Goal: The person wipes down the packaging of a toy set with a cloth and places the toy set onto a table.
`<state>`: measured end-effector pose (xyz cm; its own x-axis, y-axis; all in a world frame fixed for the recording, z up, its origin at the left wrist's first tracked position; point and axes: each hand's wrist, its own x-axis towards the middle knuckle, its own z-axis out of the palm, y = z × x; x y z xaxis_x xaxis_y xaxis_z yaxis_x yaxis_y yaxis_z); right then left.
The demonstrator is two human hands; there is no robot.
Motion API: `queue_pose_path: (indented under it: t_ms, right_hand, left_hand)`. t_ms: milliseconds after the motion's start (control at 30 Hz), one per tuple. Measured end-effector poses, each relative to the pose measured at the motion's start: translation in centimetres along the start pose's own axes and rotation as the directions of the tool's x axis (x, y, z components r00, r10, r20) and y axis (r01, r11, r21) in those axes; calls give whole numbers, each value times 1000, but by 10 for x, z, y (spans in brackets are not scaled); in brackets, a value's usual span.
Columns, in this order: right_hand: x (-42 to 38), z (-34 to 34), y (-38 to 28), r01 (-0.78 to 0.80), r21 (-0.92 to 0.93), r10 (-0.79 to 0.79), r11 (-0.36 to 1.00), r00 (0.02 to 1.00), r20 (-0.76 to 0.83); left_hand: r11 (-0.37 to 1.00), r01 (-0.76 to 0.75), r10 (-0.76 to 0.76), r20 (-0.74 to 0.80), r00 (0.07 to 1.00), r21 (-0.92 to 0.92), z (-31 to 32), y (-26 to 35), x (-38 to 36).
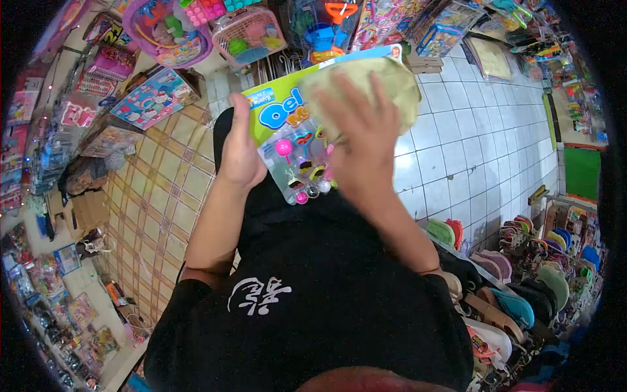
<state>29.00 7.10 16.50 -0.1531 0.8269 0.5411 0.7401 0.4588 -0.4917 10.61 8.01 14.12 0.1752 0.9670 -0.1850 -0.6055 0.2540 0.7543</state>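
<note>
Left hand (pixel 240 153): clasps the left edge of the toy blister pack (pixel 297 140), thumb up.
Right hand (pixel 362 140): fingers spread flat, pressing a pale green cloth (pixel 392 81) against the pack's front.
Toy blister pack: held upright before the chest, above the white tiled floor (pixel 470 144).
Lower right: sandals (pixel 522 287) racked.

Black short-sleeved T-shirt (pixel 313 307) on the person — white script printed on its chest (pixel 259 294) — forearms bare below the sleeves.
</note>
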Motion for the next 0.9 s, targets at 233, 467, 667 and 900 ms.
queue_pose_path:
  t_ms: [233,467,667,900]
  right_hand:
    - [11,-11,-17,237,-41,-231,971,966,119]
    - [12,-16,9,-1,2,1,1000,999,52]
    - [-8,-17,-8,153,25,-155,988,980,128]
    - [1,-15,82,-86,103,79,991,994,70]
  left_hand:
    - [977,6,16,101,995,-211,-1,4,-7]
    - [995,-41,48,69,996,-92,0,5,-3]
    - [996,22,-17,48,999,-91,0,6,-3]
    - [967,2,35,140,990,-254,-16,3,1]
